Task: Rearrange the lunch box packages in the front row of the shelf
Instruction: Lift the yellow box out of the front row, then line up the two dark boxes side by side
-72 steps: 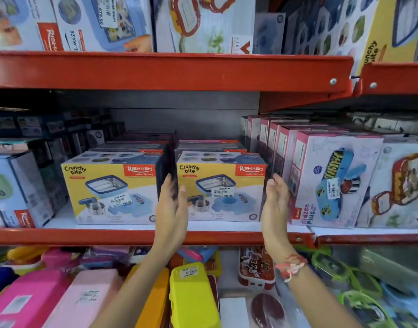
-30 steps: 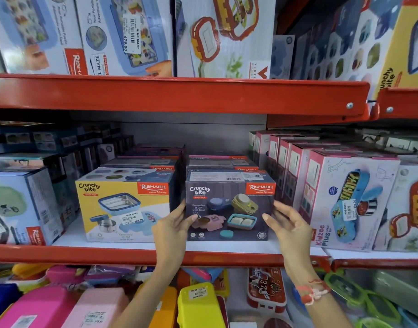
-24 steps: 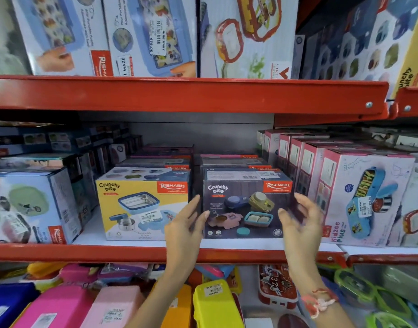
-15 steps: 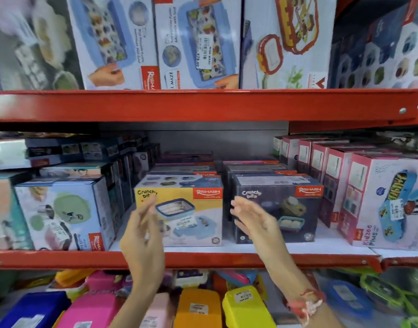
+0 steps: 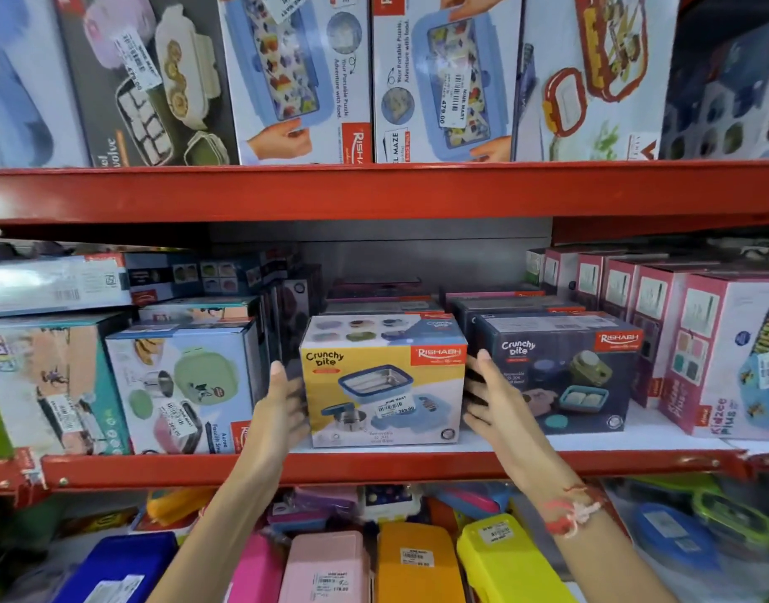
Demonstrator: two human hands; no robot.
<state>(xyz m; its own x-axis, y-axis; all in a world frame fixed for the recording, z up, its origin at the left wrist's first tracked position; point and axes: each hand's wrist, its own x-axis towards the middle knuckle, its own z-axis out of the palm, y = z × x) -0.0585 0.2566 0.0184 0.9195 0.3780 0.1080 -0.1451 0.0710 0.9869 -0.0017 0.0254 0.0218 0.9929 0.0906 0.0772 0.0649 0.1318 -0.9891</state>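
A yellow Crunchy Bite lunch box package (image 5: 382, 385) stands in the front row of the middle shelf (image 5: 374, 467). My left hand (image 5: 280, 406) lies flat against its left side and my right hand (image 5: 491, 398) against its right side, so the box is clasped between both palms. Right beside it, touching or nearly so, stands a dark grey Crunchy Bite package (image 5: 565, 372), partly covered by my right hand. More of the same packages are stacked behind both boxes.
A white-and-green boxed lunch set (image 5: 182, 385) stands close on the left, and pink Kidzee Plus boxes (image 5: 718, 363) on the right. The red upper shelf beam (image 5: 374, 189) hangs above. Loose coloured plastic lunch boxes (image 5: 509, 559) fill the shelf below.
My view and both hands have shifted left from the dark grey package to the yellow one. My hands, in the air a moment ago, now press on the yellow box's sides.
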